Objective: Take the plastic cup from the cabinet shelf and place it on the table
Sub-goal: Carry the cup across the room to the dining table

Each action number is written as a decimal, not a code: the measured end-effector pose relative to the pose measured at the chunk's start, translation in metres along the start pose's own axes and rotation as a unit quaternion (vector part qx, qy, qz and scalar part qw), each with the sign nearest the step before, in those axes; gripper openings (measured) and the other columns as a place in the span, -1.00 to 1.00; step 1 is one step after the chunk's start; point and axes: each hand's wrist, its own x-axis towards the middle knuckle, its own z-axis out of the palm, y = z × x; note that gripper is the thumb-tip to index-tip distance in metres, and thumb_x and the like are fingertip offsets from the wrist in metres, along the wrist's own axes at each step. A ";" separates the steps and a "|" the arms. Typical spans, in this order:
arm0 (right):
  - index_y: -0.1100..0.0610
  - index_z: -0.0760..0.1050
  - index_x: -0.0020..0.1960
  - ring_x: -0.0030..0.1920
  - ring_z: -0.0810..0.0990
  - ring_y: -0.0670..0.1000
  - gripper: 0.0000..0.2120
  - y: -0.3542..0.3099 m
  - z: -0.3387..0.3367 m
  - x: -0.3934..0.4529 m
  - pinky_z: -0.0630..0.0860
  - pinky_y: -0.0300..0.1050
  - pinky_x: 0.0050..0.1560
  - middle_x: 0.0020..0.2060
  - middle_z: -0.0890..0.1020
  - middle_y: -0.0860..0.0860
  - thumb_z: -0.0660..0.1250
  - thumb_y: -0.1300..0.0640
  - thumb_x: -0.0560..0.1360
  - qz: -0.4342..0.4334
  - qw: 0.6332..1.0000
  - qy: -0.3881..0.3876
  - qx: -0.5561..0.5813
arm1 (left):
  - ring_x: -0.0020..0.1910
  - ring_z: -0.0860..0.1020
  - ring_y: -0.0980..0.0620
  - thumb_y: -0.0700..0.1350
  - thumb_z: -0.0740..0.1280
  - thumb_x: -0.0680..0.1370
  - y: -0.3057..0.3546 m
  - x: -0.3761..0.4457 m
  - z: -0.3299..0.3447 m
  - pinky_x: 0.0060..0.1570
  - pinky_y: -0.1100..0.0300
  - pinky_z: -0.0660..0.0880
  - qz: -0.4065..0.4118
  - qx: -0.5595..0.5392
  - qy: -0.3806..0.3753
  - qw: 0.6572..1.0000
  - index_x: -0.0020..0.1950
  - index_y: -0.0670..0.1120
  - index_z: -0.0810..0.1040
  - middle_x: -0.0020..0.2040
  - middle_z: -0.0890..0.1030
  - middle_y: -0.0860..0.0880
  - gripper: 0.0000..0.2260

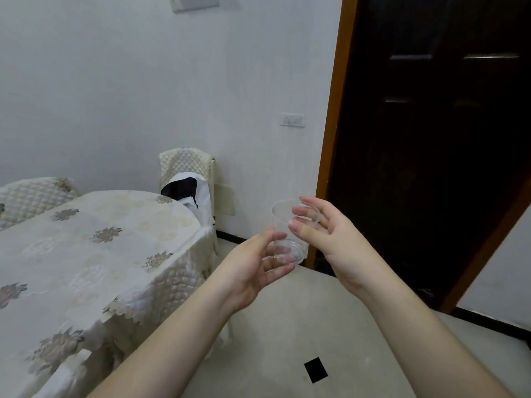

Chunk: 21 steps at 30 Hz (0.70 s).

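A clear plastic cup (283, 225) is held upright in the air between both hands, to the right of the table. My right hand (333, 239) grips its rim with thumb and fingers. My left hand (253, 268) cups the base from below, fingers visible through the plastic. The table (86, 254), covered in a cream floral cloth, stands to the left of the cup, its near corner about a hand's width from my left hand. No cabinet is in view.
A chair (186, 173) with a quilted cover and a dark and white garment stands at the table's far end. Another covered chair (31, 196) is at far left. A dark wooden door (431, 124) fills the right. A black floor tile (315, 369) lies below.
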 end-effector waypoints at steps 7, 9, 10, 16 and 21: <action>-0.09 0.37 0.37 0.15 0.55 -0.28 -0.32 0.028 0.021 0.125 0.50 -0.46 -0.11 0.19 0.58 -0.14 0.50 -0.13 0.30 0.015 0.999 -0.039 -0.015 | -0.26 0.66 -0.04 0.00 0.26 0.61 0.046 0.101 -0.046 -0.21 0.12 0.64 0.015 -0.024 0.032 0.999 0.15 -0.22 0.57 -0.15 0.58 -0.15 -0.70; -0.08 0.38 0.35 0.16 0.55 -0.27 -0.34 0.034 0.028 0.161 0.49 -0.48 -0.08 0.20 0.58 -0.12 0.51 -0.11 0.30 0.021 0.999 -0.047 -0.013 | -0.31 0.65 -0.02 0.00 0.26 0.61 0.064 0.129 -0.058 -0.25 0.14 0.64 0.017 -0.019 0.041 0.999 0.19 -0.24 0.55 -0.15 0.56 -0.15 -0.67; -0.09 0.39 0.33 0.16 0.55 -0.26 -0.35 0.037 0.031 0.178 0.49 -0.48 -0.07 0.20 0.58 -0.13 0.51 -0.11 0.29 0.021 0.998 -0.050 -0.012 | -0.33 0.64 0.00 -0.01 0.26 0.61 0.072 0.142 -0.064 -0.26 0.15 0.63 0.017 -0.017 0.042 0.999 0.21 -0.25 0.54 -0.15 0.56 -0.15 -0.66; -0.13 0.39 0.34 0.22 0.52 -0.23 -0.24 0.067 0.035 0.259 0.45 -0.23 0.15 0.22 0.58 -0.14 0.55 -0.23 0.21 0.029 0.999 -0.041 0.002 | -0.31 0.62 -0.01 -0.02 0.28 0.60 0.103 0.219 -0.088 -0.21 0.13 0.65 0.006 -0.018 0.038 0.999 0.24 -0.25 0.53 -0.14 0.55 -0.15 -0.65; -0.20 0.36 0.36 0.21 0.50 -0.30 -0.21 0.093 0.024 0.319 0.49 -0.34 0.02 0.22 0.56 -0.18 0.55 -0.26 0.19 0.039 0.997 -0.065 0.000 | -0.22 0.60 -0.05 -0.02 0.35 0.56 0.110 0.283 -0.099 -0.12 0.09 0.64 0.022 -0.031 0.067 0.997 0.20 -0.24 0.56 -0.08 0.56 -0.14 -0.67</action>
